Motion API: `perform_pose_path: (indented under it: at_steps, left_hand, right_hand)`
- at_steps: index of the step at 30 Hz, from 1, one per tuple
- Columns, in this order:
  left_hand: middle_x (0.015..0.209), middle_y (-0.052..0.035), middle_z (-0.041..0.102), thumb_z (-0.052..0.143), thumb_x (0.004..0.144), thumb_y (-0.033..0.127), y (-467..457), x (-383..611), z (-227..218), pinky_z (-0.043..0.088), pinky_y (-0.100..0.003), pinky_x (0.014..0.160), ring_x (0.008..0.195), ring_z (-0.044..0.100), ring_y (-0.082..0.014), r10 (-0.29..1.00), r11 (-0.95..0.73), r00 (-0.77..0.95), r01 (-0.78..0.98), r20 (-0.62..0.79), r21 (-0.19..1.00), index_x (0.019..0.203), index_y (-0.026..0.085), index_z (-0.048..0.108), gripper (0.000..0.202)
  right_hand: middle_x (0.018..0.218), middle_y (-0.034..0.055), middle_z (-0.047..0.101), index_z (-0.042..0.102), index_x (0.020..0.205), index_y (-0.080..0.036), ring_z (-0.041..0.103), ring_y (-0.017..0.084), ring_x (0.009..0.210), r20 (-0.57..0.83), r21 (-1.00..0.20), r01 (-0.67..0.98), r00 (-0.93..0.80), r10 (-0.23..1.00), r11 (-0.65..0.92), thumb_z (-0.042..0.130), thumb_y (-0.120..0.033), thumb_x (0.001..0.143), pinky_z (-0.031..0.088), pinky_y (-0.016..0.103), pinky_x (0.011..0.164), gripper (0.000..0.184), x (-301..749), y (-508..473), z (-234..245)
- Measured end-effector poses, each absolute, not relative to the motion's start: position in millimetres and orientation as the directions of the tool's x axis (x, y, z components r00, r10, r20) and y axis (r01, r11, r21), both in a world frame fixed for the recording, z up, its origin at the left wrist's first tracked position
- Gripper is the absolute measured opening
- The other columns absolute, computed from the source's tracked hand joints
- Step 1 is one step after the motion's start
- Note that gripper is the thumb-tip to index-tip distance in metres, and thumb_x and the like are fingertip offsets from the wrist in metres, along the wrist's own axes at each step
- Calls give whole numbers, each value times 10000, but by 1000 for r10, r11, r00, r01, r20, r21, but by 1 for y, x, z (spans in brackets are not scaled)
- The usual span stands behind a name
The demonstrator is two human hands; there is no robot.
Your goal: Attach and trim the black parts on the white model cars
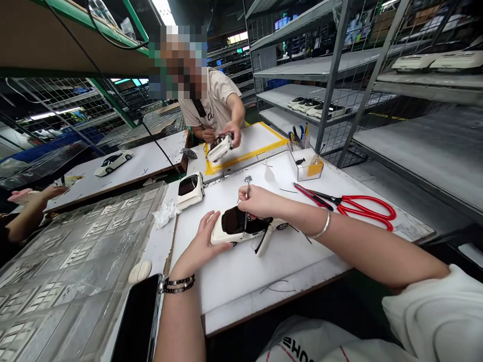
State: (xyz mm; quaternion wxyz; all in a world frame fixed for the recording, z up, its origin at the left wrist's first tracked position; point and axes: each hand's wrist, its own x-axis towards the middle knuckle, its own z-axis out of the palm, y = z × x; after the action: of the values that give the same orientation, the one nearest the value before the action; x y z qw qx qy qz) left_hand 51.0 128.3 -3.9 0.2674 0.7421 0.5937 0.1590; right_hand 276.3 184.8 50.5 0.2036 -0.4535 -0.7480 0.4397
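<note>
**White model car being steadied by the body while a thin tool works at its cabin**

The left hand (202, 240) is cupping the rear end of a white model car (241, 229) that is resting on the white desk (241, 281), its grip clenched around the car's tail with the thumb lying along the near side. The right hand (258, 201) is pinching a slim metal tool (248, 193) upright, its tip pointing down into the dark cabin area. One car door (264, 240) is hanging open towards the person.

The car is looking rigid and compact, probably light enough for one hand, with a glossy painted shell that is likely slippery and easy to scratch. The open door, small wheels and thin trim are seeming the fragile parts; the solid body behind and ahead of the cabin is appearing the safest place to hold, as the left hand is doing now.

The near desk edge is lying close below the car, so there is little margin towards the person. To the right, red scissors (358, 206) are lying well apart, and a clear holder (307, 168) with tools is standing beyond them. A second white car (190, 190) is sitting near the far-left corner beside crumpled plastic (165, 213). A phone (138, 319) is lying left of the left wrist. Across the desk, another person's hand (233, 133) is gripping a further white car (219, 147). Open room is lying mainly between the car and the scissors.
</note>
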Motion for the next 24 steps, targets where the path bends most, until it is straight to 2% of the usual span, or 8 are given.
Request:
perform_pose_path:
  at_steps: [6,9,16,24]
  left_hand:
    - [1547,-95,115,665,759,484,126,54,0,207,-465,1173,1451,143,-299,968,-131,232,793,-97,595,1459,275,220,855]
    - [1548,-95,123,678,745,486,125,56,1,198,-451,1178,1455,134,-295,971,-124,222,792,-93,598,1457,272,227,870]
    - [1554,-80,124,678,740,497,125,56,-1,166,-433,1190,1458,126,-284,972,-120,216,801,-96,587,1464,276,219,885]
    - [1550,-97,122,683,733,494,126,55,-2,168,-430,1191,1456,136,-285,972,-122,217,795,-90,594,1463,249,227,895]
  right_hand:
    - [610,-57,380,353,735,-186,331,79,567,103,-814,438,-536,838,380,463,-224,712,259,209,538,119,294,167,52]
    - [644,-55,372,355,734,-182,319,80,601,153,-795,410,-578,801,448,458,-196,733,246,215,560,104,299,162,54]
    - [657,-60,380,344,764,-185,335,75,602,167,-797,356,-646,745,488,439,-127,745,253,209,570,113,300,165,52]
    - [642,-70,430,343,822,-201,376,74,535,80,-830,414,-574,815,373,438,-179,748,282,202,514,123,301,164,48]
